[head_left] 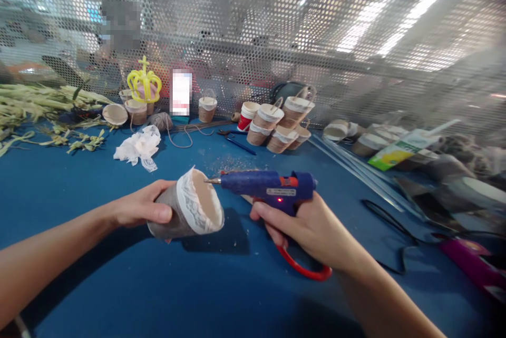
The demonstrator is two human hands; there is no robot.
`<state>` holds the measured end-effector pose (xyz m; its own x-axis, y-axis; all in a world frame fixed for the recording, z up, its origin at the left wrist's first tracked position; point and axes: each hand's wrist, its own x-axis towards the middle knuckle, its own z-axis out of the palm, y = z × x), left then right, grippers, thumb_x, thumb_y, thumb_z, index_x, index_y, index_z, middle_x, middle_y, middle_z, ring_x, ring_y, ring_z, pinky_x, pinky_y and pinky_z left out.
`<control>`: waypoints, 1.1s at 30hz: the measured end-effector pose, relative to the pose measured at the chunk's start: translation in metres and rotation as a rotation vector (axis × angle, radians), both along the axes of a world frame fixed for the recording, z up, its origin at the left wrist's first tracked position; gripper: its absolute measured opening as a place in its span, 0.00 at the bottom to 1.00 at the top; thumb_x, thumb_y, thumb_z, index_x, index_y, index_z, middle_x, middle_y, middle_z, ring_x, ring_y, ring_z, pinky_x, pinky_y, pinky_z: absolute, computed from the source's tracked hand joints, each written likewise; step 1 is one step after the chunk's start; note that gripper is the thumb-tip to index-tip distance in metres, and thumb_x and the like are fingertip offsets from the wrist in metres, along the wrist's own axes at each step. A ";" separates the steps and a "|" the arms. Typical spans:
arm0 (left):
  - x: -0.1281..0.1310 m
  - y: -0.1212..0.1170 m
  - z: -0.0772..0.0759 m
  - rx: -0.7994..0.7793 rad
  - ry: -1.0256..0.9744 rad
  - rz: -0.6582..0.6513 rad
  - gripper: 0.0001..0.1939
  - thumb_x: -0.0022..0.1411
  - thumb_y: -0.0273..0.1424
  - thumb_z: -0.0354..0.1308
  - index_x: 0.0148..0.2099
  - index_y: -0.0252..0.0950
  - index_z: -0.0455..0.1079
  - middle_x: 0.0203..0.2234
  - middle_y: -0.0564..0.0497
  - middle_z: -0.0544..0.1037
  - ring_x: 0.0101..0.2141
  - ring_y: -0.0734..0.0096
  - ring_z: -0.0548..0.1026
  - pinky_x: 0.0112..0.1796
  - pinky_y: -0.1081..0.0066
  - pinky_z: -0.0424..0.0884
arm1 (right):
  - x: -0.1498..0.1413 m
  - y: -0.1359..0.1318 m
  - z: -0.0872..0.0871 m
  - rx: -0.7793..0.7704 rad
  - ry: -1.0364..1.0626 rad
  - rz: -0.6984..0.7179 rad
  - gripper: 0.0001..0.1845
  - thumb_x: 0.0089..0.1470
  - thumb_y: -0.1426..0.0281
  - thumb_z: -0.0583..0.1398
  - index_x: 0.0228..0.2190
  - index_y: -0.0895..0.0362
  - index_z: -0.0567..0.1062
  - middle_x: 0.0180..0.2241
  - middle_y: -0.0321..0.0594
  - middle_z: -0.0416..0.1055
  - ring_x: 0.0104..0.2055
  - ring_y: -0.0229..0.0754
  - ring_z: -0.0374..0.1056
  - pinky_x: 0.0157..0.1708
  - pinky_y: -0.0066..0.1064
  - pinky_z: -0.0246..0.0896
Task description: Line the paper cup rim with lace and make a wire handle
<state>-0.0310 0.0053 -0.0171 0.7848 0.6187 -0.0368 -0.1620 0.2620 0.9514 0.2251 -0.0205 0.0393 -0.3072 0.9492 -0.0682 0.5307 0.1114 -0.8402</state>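
My left hand is wrapped round a grey-brown cup, tilted on its side with the mouth to the right. White lace trim runs round the cup's rim and stands up in a point at the top. In my right hand is a blue hot glue gun with a small red light glowing on its body. Its metal nozzle points left at the rim; whether it touches cannot be made out. A pair of scissors with a red handle shows below my right hand, partly hidden by it.
Several wrapped cups with string handles stand at the back. Clear glue sticks lie to the right, near a black cord. Crumpled white lace, grey yarn, a blue pen and dried husks lie beyond the cup.
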 end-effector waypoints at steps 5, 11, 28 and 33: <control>-0.001 -0.002 0.000 -0.082 0.016 -0.083 0.32 0.43 0.43 0.63 0.48 0.32 0.65 0.27 0.45 0.76 0.20 0.72 0.72 0.18 0.77 0.70 | 0.001 0.001 -0.001 -0.045 0.018 0.019 0.14 0.48 0.62 0.57 0.20 0.59 0.70 0.10 0.31 0.62 0.13 0.30 0.57 0.15 0.22 0.58; -0.005 0.003 0.001 -0.063 0.029 -0.042 0.37 0.42 0.43 0.63 0.52 0.30 0.62 0.29 0.43 0.76 0.21 0.71 0.72 0.18 0.78 0.69 | 0.006 0.002 -0.001 -0.059 -0.035 0.031 0.14 0.48 0.62 0.58 0.20 0.59 0.71 0.10 0.32 0.64 0.13 0.31 0.59 0.15 0.23 0.58; -0.007 0.009 0.001 0.258 0.131 0.210 0.37 0.40 0.45 0.63 0.50 0.29 0.64 0.29 0.44 0.76 0.31 0.63 0.72 0.28 0.73 0.68 | 0.009 0.002 0.001 -0.096 -0.035 0.058 0.14 0.48 0.61 0.58 0.20 0.58 0.71 0.10 0.31 0.63 0.13 0.31 0.58 0.18 0.24 0.57; -0.003 0.008 -0.003 0.285 0.122 0.296 0.40 0.37 0.41 0.67 0.53 0.31 0.59 0.35 0.42 0.75 0.37 0.59 0.71 0.36 0.67 0.67 | 0.004 0.004 -0.007 -0.072 0.243 -0.042 0.14 0.51 0.62 0.56 0.23 0.60 0.71 0.08 0.29 0.59 0.12 0.29 0.53 0.15 0.23 0.51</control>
<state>-0.0344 0.0134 -0.0197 0.5726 0.8153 0.0861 -0.0720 -0.0546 0.9959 0.2294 -0.0162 0.0324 -0.2828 0.9570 -0.0646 0.3148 0.0290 -0.9487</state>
